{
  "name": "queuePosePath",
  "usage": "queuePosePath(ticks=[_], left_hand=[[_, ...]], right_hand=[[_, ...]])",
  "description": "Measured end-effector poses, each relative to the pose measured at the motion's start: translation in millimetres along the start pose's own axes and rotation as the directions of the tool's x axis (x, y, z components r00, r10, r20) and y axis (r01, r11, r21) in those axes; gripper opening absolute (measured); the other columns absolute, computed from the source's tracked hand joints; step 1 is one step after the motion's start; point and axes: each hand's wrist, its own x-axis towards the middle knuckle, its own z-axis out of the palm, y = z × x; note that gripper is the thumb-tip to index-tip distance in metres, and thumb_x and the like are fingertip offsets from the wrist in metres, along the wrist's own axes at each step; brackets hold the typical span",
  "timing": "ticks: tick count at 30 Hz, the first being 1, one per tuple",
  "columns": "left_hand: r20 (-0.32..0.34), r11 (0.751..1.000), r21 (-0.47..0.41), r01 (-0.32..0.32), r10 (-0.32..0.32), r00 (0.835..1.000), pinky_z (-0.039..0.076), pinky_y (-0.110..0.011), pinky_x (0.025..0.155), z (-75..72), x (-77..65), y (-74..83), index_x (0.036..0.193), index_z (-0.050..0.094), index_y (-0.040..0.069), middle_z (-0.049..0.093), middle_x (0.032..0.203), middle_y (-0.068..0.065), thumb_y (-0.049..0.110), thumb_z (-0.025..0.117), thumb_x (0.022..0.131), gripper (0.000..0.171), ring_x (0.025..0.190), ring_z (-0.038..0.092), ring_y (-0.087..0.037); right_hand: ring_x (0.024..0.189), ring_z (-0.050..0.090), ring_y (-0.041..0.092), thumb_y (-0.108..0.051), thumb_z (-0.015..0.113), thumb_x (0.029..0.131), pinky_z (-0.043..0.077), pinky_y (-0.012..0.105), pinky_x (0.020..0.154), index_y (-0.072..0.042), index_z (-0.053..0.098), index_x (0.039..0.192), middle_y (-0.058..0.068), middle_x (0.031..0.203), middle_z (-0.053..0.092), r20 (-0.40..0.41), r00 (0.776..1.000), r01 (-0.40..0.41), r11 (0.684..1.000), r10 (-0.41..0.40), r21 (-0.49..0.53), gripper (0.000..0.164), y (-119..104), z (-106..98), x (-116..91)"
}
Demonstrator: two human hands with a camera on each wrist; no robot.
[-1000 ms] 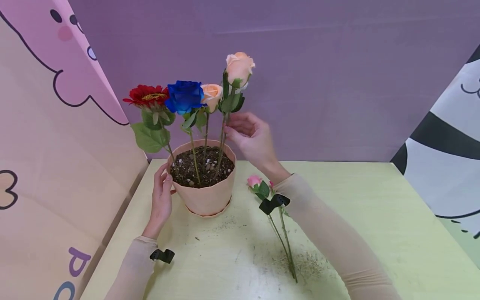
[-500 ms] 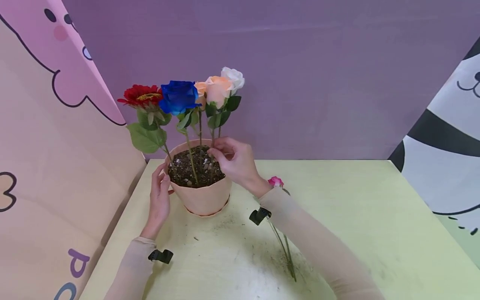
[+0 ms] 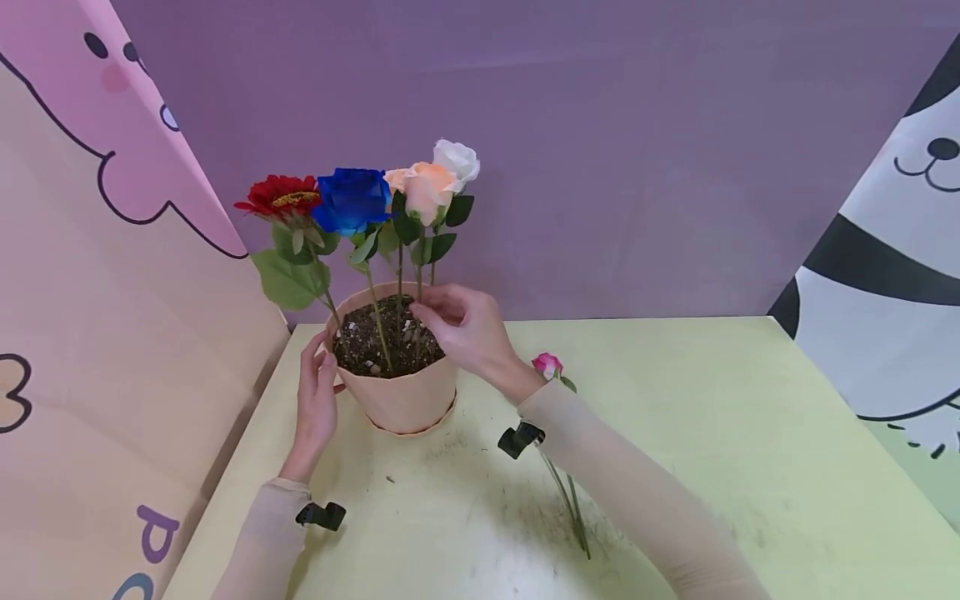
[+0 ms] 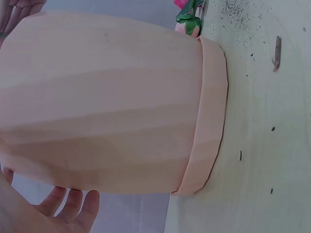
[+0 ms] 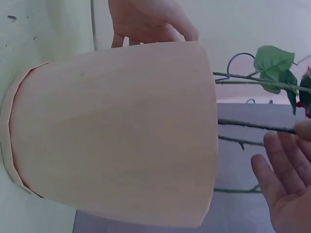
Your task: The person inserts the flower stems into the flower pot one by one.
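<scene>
A peach rose (image 3: pixel 429 193) stands upright over the pale pink flowerpot (image 3: pixel 396 403), its stem (image 3: pixel 419 262) running down toward the dark soil (image 3: pixel 365 337). My right hand (image 3: pixel 471 333) pinches that stem low down, just above the soil, between thumb and fingers. In the right wrist view the hand (image 5: pixel 291 179) shows beside the stems, past the pot's rim. My left hand (image 3: pixel 318 408) rests against the pot's left side, fingers lightly bent. Fingers (image 4: pixel 89 206) touch the pot's wall in the left wrist view. The stem's lower end is hidden.
Also in the pot are a red flower (image 3: pixel 281 197), a blue rose (image 3: pixel 352 202), a white rose (image 3: pixel 457 162) and another peach rose partly hidden. A pink rose (image 3: pixel 547 365) lies on the table, stems (image 3: pixel 573 508) partly under my right forearm. Soil crumbs dot the tabletop (image 3: pixel 420 533).
My right hand has moved down and left with the peach rose, bringing its stem lower into the pot. The white rose behind has come into sight. My left hand stays at the pot.
</scene>
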Motion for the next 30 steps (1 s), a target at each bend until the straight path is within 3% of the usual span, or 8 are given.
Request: queuePosePath(ticks=[3, 6, 15, 22, 25, 27, 30], left_hand=[[-0.001, 1.000, 0.013, 0.001, -0.001, 1.000, 0.048, -0.051, 0.104, -0.1, -3.1, -1.8, 0.167, 0.025, 0.014, 0.036, 0.167, -0.021, 0.033, 0.031, 0.118, 0.054, 0.149, 0.043, -0.038], [0.000, 1.000, 0.021, -0.007, 0.007, 1.000, 0.048, -0.052, 0.104, -0.1, -4.9, -2.7, 0.167, 0.025, 0.014, 0.035, 0.168, -0.020, 0.032, 0.031, 0.118, 0.053, 0.150, 0.042, -0.038], [0.009, 1.000, -0.006, -0.017, 0.017, 1.000, 0.041, -0.072, 0.112, 2.5, -4.9, 2.1, 0.168, 0.024, 0.015, 0.035, 0.165, -0.024, 0.032, 0.030, 0.118, 0.053, 0.150, 0.040, -0.043], [0.012, 1.000, 0.000, -0.018, 0.018, 1.000, 0.042, -0.071, 0.111, 3.3, -5.3, 1.6, 0.167, 0.024, 0.015, 0.035, 0.166, -0.022, 0.031, 0.031, 0.118, 0.053, 0.152, 0.037, -0.039], [0.009, 1.000, 0.012, -0.024, 0.024, 1.000, 0.043, -0.069, 0.110, 2.7, -5.1, 0.8, 0.167, 0.024, 0.016, 0.037, 0.166, -0.022, 0.031, 0.031, 0.118, 0.052, 0.149, 0.043, -0.040], [0.007, 1.000, 0.012, -0.024, 0.024, 1.000, 0.043, -0.069, 0.110, 2.1, -4.9, 0.4, 0.167, 0.025, 0.016, 0.038, 0.165, -0.023, 0.032, 0.031, 0.118, 0.052, 0.147, 0.045, -0.040], [0.004, 1.000, 0.004, -0.022, 0.022, 1.000, 0.044, -0.068, 0.110, 1.8, -4.0, 0.3, 0.167, 0.024, 0.016, 0.038, 0.164, -0.023, 0.032, 0.031, 0.118, 0.052, 0.146, 0.046, -0.041]], right_hand=[[0.101, 0.080, 0.026, -0.020, 0.075, 0.100, 0.063, 0.033, 0.089, -0.003, 0.079, 0.120, 0.012, 0.115, 0.081, 0.000, 0.998, -0.069, 0.997, 0.069, 0.024, 0.026, 3, -3, -4], [0.101, 0.080, 0.026, -0.021, 0.075, 0.101, 0.063, 0.032, 0.088, -0.005, 0.079, 0.121, 0.011, 0.115, 0.082, 0.021, 0.996, -0.090, 0.995, 0.089, 0.042, 0.026, 5, -6, -7], [0.104, 0.079, 0.024, -0.018, 0.073, 0.102, 0.063, 0.031, 0.092, -0.006, 0.079, 0.119, 0.010, 0.116, 0.082, 0.025, 0.999, -0.024, 1.000, 0.024, -0.001, 0.022, 1, -15, -10], [0.104, 0.079, 0.031, -0.019, 0.065, 0.107, 0.063, 0.041, 0.090, -0.008, 0.077, 0.125, 0.008, 0.115, 0.082, 0.077, 0.997, -0.002, 0.994, 0.011, -0.107, 0.024, 2, -29, -13], [0.098, 0.079, 0.033, -0.014, 0.062, 0.109, 0.064, 0.040, 0.085, -0.004, 0.077, 0.122, 0.009, 0.106, 0.082, 0.084, 0.995, 0.061, 0.991, -0.051, -0.120, 0.023, 2, -32, -11], [0.090, 0.080, 0.029, -0.011, 0.063, 0.108, 0.063, 0.035, 0.079, -0.002, 0.078, 0.117, 0.009, 0.099, 0.082, 0.070, 0.988, 0.143, 0.982, -0.135, -0.123, 0.020, 0, -32, -8], [0.082, 0.079, 0.023, -0.005, 0.067, 0.104, 0.062, 0.028, 0.074, 0.001, 0.080, 0.110, 0.011, 0.095, 0.082, 0.064, 0.954, 0.298, 0.946, -0.292, -0.127, 0.015, -5, -27, -1]])
